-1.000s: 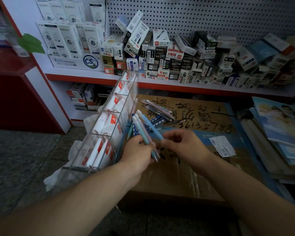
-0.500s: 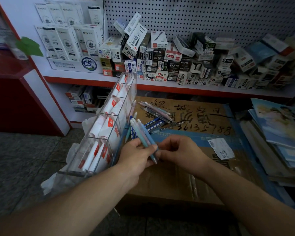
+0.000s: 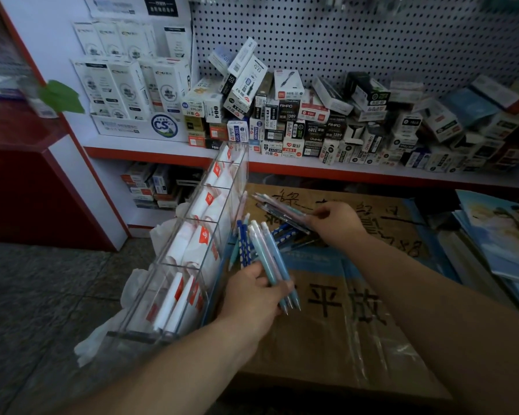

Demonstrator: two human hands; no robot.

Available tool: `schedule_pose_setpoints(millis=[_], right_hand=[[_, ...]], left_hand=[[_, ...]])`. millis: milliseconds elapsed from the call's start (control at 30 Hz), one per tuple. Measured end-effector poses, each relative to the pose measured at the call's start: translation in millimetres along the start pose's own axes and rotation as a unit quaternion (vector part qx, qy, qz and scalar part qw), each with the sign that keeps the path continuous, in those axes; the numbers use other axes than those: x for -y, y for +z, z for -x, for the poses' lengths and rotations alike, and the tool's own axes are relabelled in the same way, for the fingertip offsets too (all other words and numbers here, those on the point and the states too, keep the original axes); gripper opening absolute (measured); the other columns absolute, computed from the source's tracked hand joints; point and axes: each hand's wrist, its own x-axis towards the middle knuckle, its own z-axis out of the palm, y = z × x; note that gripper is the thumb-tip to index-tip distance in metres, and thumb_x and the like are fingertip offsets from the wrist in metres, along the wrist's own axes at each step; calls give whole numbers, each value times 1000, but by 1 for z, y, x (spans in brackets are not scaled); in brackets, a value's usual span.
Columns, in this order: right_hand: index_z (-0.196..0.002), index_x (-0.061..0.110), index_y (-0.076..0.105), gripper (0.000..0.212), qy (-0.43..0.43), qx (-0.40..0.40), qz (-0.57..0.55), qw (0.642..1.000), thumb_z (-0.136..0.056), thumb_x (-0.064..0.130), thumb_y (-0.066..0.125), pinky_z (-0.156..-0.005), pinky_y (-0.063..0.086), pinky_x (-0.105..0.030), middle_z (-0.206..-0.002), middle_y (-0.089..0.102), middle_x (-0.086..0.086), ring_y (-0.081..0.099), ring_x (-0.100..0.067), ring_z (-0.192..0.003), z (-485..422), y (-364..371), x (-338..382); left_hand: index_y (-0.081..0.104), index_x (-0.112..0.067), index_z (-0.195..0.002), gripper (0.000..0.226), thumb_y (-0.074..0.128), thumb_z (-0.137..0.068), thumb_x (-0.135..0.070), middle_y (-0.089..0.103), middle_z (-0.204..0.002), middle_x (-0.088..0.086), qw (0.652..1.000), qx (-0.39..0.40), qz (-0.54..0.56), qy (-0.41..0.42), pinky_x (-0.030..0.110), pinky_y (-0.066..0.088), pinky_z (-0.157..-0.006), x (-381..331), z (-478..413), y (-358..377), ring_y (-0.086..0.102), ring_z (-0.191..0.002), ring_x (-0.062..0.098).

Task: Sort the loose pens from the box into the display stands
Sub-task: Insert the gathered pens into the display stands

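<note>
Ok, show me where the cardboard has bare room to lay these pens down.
Bare: the near cardboard right of the left hand and its pastel pens, and the handwritten stretch beyond the right hand. Crowded: loose pens between the display stand and right hand.

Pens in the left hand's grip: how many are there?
3. A pale teal plastic pen, a pale pink plastic pen and a pale blue plastic pen lie side by side in the left hand; others may hide beneath.
</note>
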Motion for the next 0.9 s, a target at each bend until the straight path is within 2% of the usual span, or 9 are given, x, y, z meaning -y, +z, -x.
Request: schedule_pose_setpoints(millis=[100, 233, 300, 367, 467, 600, 700, 800, 900], right_hand=[[-91, 20, 75, 23, 15, 23, -3, 1000, -89, 42, 75, -69, 60, -33, -87, 69, 3, 65, -14, -77, -9, 5, 1], [-88, 19, 76, 15, 39, 28, -33, 998, -85, 33, 81, -55, 48, -22, -92, 67, 4, 62, -11, -76, -15, 7, 1], [-92, 18, 78, 10, 43, 29, -57, 997, -86, 26, 81, -57, 49, -23, -101, 69, 1, 64, -15, -81, -14, 7, 0], [-95, 19, 78, 5, 41, 16, -83, 996, -91, 22, 75, -58, 48, -25, -101, 70, -1, 63, -15, -81, -7, 3, 1], [-106, 23, 75, 12, 25, 5, -133, 991, -97, 22, 68, -58, 43, -23, -99, 69, 2, 60, -13, -80, 23, -10, 5], [-108, 31, 73, 16, -30, 76, -158, 984, -98, 23, 64, -68, 43, -24, -97, 67, 9, 60, -5, -84, 88, -23, 0], [-103, 32, 73, 17, -29, 133, -178, 975, -98, 19, 64, -62, 45, -18, -83, 69, 13, 61, 5, -70, 125, -26, -8], [-102, 29, 72, 16, -23, 156, -189, 969, -96, 16, 65, -60, 48, -14, -87, 73, 7, 66, 1, -73, 138, -24, -11], [-105, 23, 72, 15, -27, 152, -203, 967, -95, 13, 67, -59, 49, -11, -86, 75, 8, 69, -1, -75, 142, -22, -8]], left_hand=[[70, -24, -109, 26, 72, -91, -6, 78, -96, -6, 1000, 1, 11, -15, 42, 60, -91, 2, -2, -3, 73, -97, 15], [69, -20, -116, 30, 70, -91, -3, 78, -100, -2, 999, 13, 20, -27, 39, 62, -88, 2, -2, -6, 73, -98, 16], [68, -23, -114, 30, 70, -92, -4, 77, -103, 0, 999, 15, 20, -27, 41, 61, -90, 2, -3, -5, 73, -100, 18], [67, -27, -107, 26, 70, -92, -6, 75, -104, 1, 999, 11, 26, -30, 43, 60, -91, 1, -3, -3, 72, -101, 19], [66, -25, -103, 21, 70, -92, -7, 75, -104, 3, 998, 6, 49, -34, 43, 60, -91, -1, -3, 2, 73, -99, 19], [67, -23, -104, 19, 69, -94, -7, 75, -103, 5, 997, -6, 67, -32, 38, 62, -87, -5, -1, 7, 74, -96, 18], [69, -20, -110, 21, 67, -94, -6, 75, -102, 5, 996, -11, 77, -41, 36, 62, -83, -8, -1, 7, 74, -95, 18], [70, -18, -113, 23, 67, -94, -5, 76, -104, 6, 994, -2, 91, -54, 40, 62, -86, -9, 0, 9, 74, -96, 21], [70, -18, -112, 22, 66, -95, -6, 75, -106, 6, 994, 6, 100, -53, 42, 61, -88, -9, 0, 13, 73, -98, 21]])
